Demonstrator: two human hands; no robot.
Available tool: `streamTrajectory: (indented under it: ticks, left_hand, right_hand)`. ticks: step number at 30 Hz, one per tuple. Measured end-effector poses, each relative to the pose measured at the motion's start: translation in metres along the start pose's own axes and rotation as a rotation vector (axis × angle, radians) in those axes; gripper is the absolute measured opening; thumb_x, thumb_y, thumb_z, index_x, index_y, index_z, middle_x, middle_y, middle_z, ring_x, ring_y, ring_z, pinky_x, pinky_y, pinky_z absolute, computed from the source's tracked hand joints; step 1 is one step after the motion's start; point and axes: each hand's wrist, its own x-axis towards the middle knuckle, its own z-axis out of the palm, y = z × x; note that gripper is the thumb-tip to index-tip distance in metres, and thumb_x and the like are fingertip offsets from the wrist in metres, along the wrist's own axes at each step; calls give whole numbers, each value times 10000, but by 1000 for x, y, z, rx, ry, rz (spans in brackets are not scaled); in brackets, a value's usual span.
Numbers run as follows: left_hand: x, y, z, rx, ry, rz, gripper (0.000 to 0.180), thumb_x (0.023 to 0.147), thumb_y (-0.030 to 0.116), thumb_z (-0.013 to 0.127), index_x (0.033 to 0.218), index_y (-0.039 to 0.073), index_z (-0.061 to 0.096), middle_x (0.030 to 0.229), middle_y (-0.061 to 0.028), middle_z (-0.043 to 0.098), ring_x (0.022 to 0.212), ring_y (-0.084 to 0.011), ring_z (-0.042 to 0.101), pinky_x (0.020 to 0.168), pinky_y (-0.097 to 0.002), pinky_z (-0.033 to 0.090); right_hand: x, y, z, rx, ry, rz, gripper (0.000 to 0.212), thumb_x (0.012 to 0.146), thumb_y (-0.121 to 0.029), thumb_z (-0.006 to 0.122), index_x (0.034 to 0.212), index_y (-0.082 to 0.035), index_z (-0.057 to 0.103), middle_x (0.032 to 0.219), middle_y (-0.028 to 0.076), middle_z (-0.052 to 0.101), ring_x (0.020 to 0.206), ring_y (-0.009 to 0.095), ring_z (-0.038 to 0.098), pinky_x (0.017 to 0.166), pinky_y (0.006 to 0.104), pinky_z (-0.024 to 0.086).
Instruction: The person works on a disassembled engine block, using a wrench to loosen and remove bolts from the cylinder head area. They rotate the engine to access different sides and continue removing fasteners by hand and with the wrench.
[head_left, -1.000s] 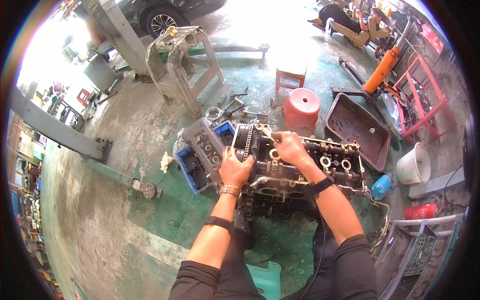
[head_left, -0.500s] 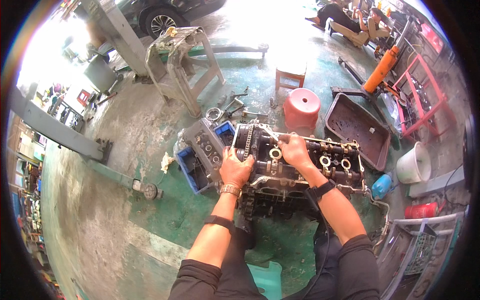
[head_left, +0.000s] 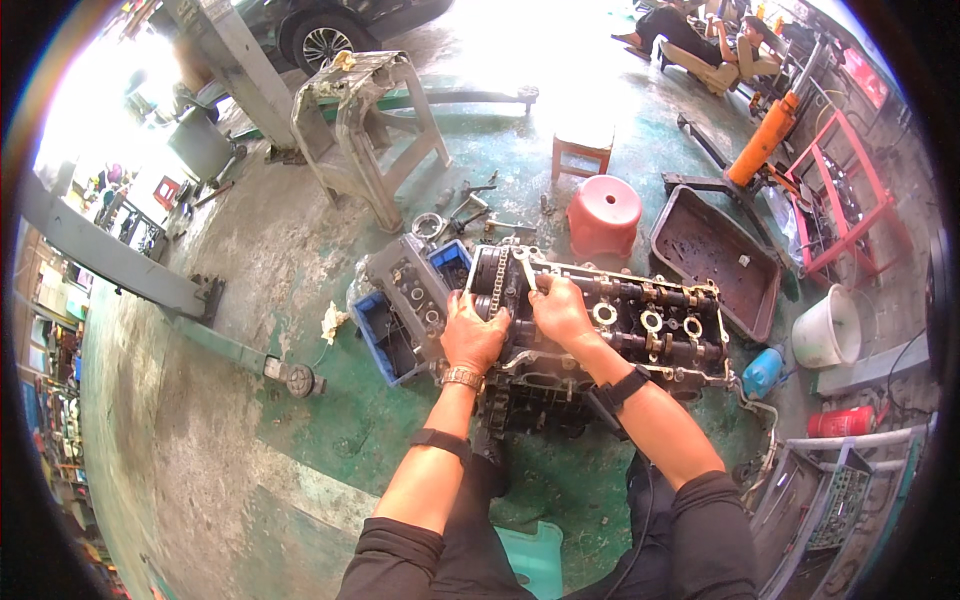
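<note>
our right hand [head_left: 562, 310] is closed round a wrench [head_left: 529, 273]; our left hand [head_left: 474, 336], grip unclear, touches the left end of the engine [head_left: 640, 325], right of the blue bin [head_left: 377, 350]. we seem mid-wrenching; the next pull calls for a seated wrench.

The engine [head_left: 655, 372] is blackish with pale, silvery edges, its timing chain [head_left: 498, 280] silver-grey, the wrench [head_left: 531, 277] bright silver. Sleeves [head_left: 395, 548] are black, the wristwatch [head_left: 462, 377] metallic. Around them: a blue bin [head_left: 408, 376], a pinkish-red round stool [head_left: 603, 220], a dark brown tray [head_left: 715, 252], a white bucket [head_left: 825, 330], an orange jack cylinder [head_left: 762, 138], a red metal frame [head_left: 870, 240]. The floor [head_left: 350, 430] is green, patched with blotchy grey.
</note>
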Motion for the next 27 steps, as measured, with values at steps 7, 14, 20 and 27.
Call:
streamTrajectory:
  ticks: [7, 14, 20, 27]
  left_hand:
    - [1, -4, 3, 4, 0, 4, 719, 757, 446, 670, 1322, 28, 519, 1466, -204, 417, 1254, -361, 512, 1025, -425, 429]
    - [2, -8, 5, -2, -9, 22, 733, 761, 450, 669, 1332, 18, 510, 1466, -205, 416, 1266, -353, 504, 1030, -427, 424]
    - [-1, 0, -1, -1, -9, -20, 720, 761, 454, 664, 1320, 24, 518, 1472, -188, 414, 1281, -337, 493, 1030, -416, 425]
    - [-2, 4, -5, -50, -36, -32, 745, 755, 450, 649, 1314, -24, 514, 1452, -265, 407, 1325, -364, 436, 1084, -394, 365]
  right_hand:
    - [21, 10, -37, -504, -30, -134, 163, 889, -158, 608, 989, -90, 717, 920, 144, 709, 786, 275, 686, 723, 406, 543]
    - [14, 19, -50, -406, 44, -204, 202, 898, -190, 592, 988, -55, 713, 894, 173, 701, 844, 324, 675, 774, 429, 519]
    - [-28, 24, -54, -190, -119, -120, 241, 925, -116, 591, 1110, 12, 677, 1016, 182, 712, 916, 291, 687, 850, 395, 519]
    - [-50, 30, -44, -97, -85, -175, 246, 910, -98, 610, 1105, 43, 658, 992, 219, 699, 914, 308, 689, 825, 381, 526]
